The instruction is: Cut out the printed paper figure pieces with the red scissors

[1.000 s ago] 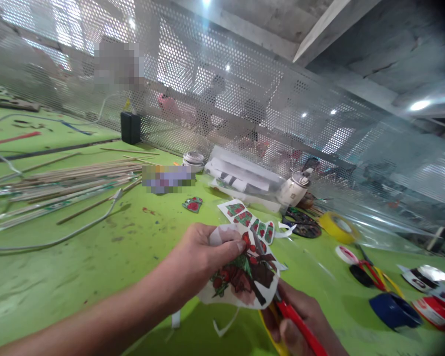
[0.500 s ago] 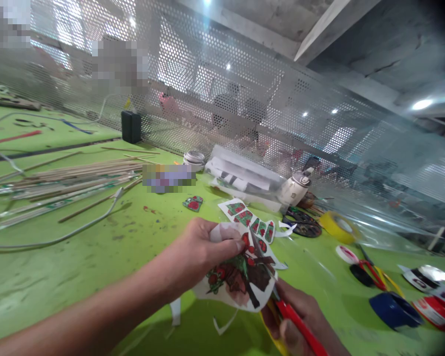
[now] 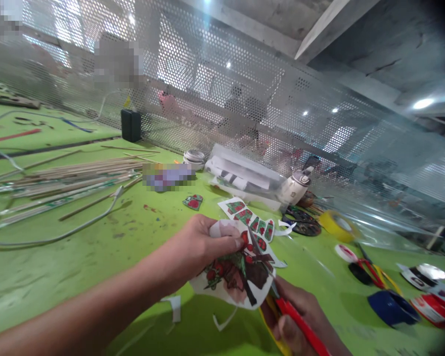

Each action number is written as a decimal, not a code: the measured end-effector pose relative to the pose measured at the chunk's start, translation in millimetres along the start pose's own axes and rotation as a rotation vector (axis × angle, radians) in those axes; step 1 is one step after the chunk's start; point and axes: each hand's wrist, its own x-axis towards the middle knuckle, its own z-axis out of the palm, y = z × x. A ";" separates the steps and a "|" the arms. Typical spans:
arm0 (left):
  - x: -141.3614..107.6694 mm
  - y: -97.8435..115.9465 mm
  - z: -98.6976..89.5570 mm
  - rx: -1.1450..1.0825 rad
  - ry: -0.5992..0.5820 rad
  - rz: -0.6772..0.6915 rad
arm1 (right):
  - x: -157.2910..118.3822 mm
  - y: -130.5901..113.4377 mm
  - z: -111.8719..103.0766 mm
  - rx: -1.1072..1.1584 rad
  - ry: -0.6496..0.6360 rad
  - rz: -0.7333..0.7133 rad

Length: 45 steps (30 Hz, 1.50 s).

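Observation:
My left hand [image 3: 203, 247] pinches a white paper cutout [image 3: 232, 282] printed with red, green and brown shapes, thumb on top. My right hand [image 3: 296, 311] is closed round the red and yellow handles of a pair of scissors [image 3: 289, 314]. The scissor blades lie across the right side of the cutout, close to its red and brown parts. Just beyond, a strip of paper [image 3: 244, 215] with several red and green printed pieces lies on the green table. A small loose cut piece [image 3: 193, 201] rests farther left.
Thin sticks [image 3: 77, 173] and a white cable lie at left. At right are yellow tape [image 3: 337, 226], another pair of scissors [image 3: 374, 269], a blue tape roll [image 3: 393, 307] and a red roll [image 3: 433, 309]. A kettle-like pot [image 3: 296, 188] stands behind; paper scraps [image 3: 176, 307] lie in front.
Both hands stay nearly in place. The cutout has shifted and tilted very slightly, and the blades still lie across it.

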 end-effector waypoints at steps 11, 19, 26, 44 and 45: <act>-0.7 6.1 -9.2 0.118 -0.049 0.019 | -0.4 10.6 0.8 0.001 -0.012 -0.036; 1.1 5.3 -10.3 0.121 -0.076 0.065 | -0.6 0.4 0.5 -0.056 -0.007 0.040; 0.3 11.7 -14.4 0.165 -0.077 0.035 | -1.0 -3.0 -0.1 -0.053 -0.017 0.098; 7.5 -32.8 21.4 -0.358 -0.103 0.188 | 3.4 6.4 6.4 0.104 0.359 0.178; 7.2 -33.5 23.7 -0.368 -0.060 0.192 | 3.7 6.8 9.4 0.083 0.356 0.185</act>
